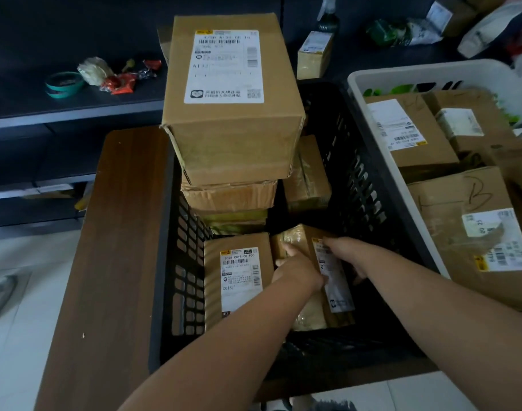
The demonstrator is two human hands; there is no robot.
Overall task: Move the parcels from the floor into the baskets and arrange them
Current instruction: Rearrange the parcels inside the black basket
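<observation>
Both hands are down in the black basket [354, 161], working on the tilted parcel [316, 304] near the front. That parcel lies with its long axis running from the near side away toward the back of the basket, label strip along the right half. The left hand [295, 266] rests on its left part with fingers reaching over the far edge. The right hand [347, 256] grips the right edge, fingers curled down over the side. So each hand has its own side, neither really nearer.

Just left of it sits a flat parcel [239, 280] with its label up, touching or nearly so. Behind that is a stack topped by a big box [233, 99].

My guess: the tilted one needs to be laid flat in the gap beside its neighbour. The white basket [372, 93] on the right already holds several parcels. Everything sits on a wooden bench [120, 232].
</observation>
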